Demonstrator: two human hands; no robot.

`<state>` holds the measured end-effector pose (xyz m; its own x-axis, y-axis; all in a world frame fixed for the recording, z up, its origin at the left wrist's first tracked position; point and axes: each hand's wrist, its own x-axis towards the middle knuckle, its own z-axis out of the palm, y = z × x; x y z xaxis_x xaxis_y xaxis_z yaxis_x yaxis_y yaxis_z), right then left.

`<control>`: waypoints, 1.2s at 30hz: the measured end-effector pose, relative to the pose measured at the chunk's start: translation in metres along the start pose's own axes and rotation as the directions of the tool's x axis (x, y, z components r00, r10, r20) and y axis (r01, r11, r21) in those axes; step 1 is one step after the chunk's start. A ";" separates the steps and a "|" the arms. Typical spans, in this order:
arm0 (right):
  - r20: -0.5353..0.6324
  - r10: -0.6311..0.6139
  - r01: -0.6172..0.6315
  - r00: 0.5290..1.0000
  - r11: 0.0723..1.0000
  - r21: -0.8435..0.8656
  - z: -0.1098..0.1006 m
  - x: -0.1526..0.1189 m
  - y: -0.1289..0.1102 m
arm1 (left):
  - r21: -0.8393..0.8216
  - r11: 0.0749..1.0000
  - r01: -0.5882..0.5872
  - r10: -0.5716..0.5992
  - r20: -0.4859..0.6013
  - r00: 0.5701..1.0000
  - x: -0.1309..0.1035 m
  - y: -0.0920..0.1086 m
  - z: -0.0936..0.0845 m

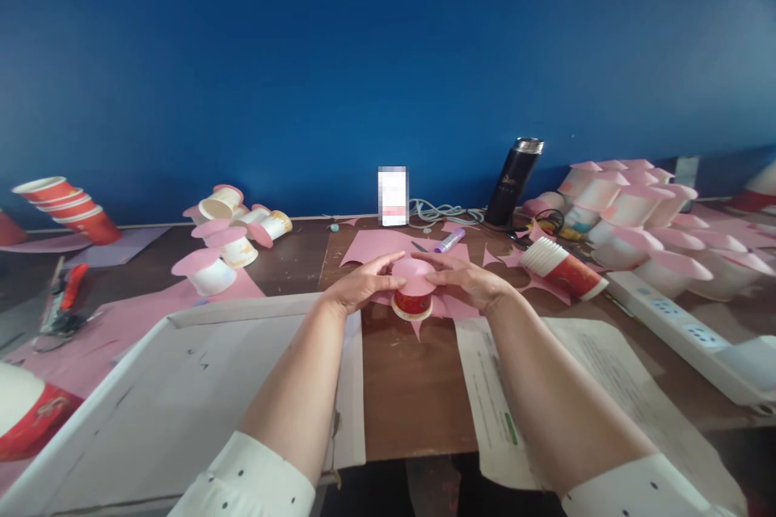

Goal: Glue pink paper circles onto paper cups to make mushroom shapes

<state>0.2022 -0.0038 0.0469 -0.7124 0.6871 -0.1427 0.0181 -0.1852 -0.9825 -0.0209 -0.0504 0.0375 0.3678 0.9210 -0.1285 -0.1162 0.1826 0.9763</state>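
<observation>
A red paper cup (413, 305) stands upside down on the brown table, its white rim at the bottom. On top of it lies a round pink paper disc (413, 276). My left hand (367, 281) grips the disc's left edge, thumb on the near side. From the right, my right hand (464, 279) closes on the opposite edge of the disc and the cup's top. Cut pink paper (373, 247) lies under and behind the cup. Just beyond my hands is a purple glue stick or marker (449, 241); I cannot tell which.
Capped white cups (636, 206) are piled at right, near a fallen red cup stack (563, 268) and a power strip (685, 331). A black flask (515, 182) and a phone (393, 198) stand behind. More capped cups (209, 271), a red cup stack (78, 210) and a cardboard tray (242, 388) occupy the left.
</observation>
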 end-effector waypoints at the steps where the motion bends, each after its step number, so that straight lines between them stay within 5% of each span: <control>1: 0.005 -0.002 0.002 1.000 1.000 0.001 0.000 0.000 0.000 | 0.000 1.000 0.004 -0.004 0.001 1.000 0.000 0.000 0.000; 28: -0.040 0.005 0.000 0.999 0.991 0.133 -0.002 0.004 0.005 | -0.043 0.999 0.031 -0.032 -0.027 0.999 0.001 0.002 0.001; 36: -0.116 0.014 0.000 0.993 0.993 0.114 -0.004 0.006 0.010 | -0.081 0.995 0.050 -0.059 -0.111 0.992 0.003 0.002 0.005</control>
<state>0.2005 0.0016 0.0360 -0.6262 0.7612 -0.1688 -0.0620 -0.2645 -0.9624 -0.0159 -0.0493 0.0402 0.2695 0.9412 -0.2039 -0.1725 0.2555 0.9513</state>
